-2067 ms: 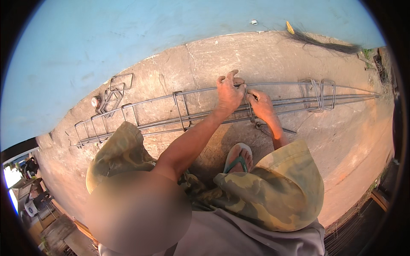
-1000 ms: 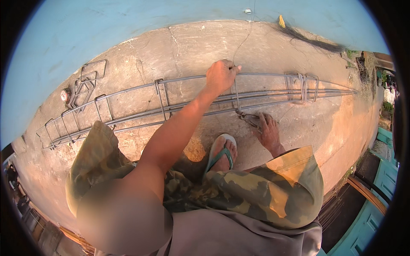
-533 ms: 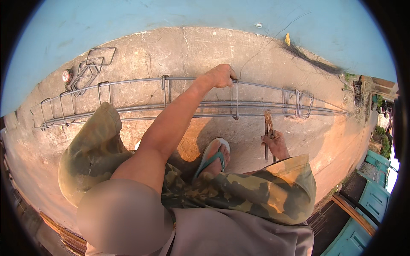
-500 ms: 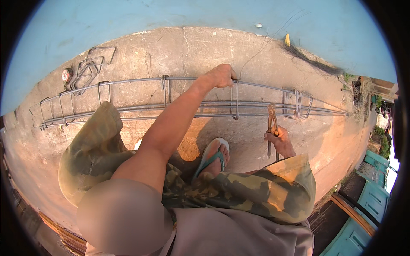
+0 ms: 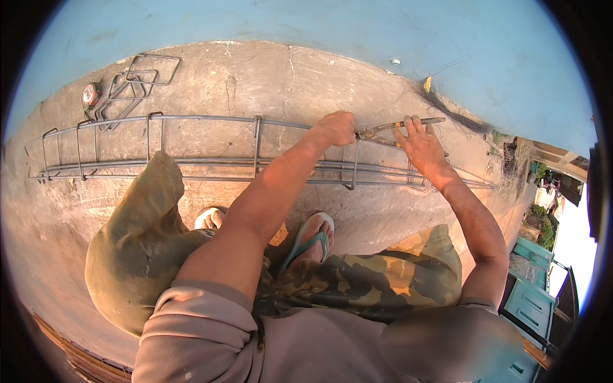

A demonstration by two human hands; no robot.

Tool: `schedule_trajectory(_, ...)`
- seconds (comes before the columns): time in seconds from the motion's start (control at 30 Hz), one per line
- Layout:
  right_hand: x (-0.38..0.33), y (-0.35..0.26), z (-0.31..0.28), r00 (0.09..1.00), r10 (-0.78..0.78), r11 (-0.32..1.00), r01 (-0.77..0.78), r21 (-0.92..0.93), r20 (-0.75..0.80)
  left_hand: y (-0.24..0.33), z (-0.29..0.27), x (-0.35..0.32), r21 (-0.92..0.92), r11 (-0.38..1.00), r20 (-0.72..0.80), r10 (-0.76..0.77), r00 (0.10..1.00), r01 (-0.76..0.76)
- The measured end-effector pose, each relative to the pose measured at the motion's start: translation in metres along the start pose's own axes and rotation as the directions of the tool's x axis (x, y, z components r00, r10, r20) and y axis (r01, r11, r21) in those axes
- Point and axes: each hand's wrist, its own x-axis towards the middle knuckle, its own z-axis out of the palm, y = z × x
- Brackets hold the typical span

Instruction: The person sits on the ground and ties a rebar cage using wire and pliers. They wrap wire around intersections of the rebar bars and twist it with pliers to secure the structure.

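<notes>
A long cage of steel bars [image 5: 211, 117] with square stirrups [image 5: 257, 147] lies across the concrete ahead of me. My left hand [image 5: 337, 129] is closed over its far top bar, beside a stirrup; the fingertips are hidden. Against that same joint sit the jaws of a pair of pincers [image 5: 377, 133]. My right hand [image 5: 423, 150] has hold of the pincers' handles, which point right and are spread apart, with some fingers stretched across them. Whether a tie wire is between the jaws is too small to tell.
Loose bent stirrups [image 5: 131, 89] and a round red-and-white tape measure [image 5: 90, 94] lie at the far left. A bundle of thin wire [image 5: 450, 108] rests by the blue wall [image 5: 287, 22]. My sandalled foot [image 5: 313, 239] stands close to the cage.
My right hand has brought the pincers from near my knee up to the far bar, beside my left hand. The left hand stays at the joint. The pincers' handles have turned sideways.
</notes>
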Motion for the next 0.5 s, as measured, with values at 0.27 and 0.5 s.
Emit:
schedule_trajectory(0.27,0.039,0.02,-0.037,0.969,-0.124,0.991,0.131,-0.019,0.212,-0.002,-0.002,0.001,0.042,0.997,-0.008,-0.063,0.998,0.063)
schedule_trajectory(0.5,0.054,0.034,-0.04,0.965,-0.074,0.974,0.016,0.225,0.251,0.048,-0.013,-0.009,-0.051,0.987,-0.085,0.148,0.985,-0.152)
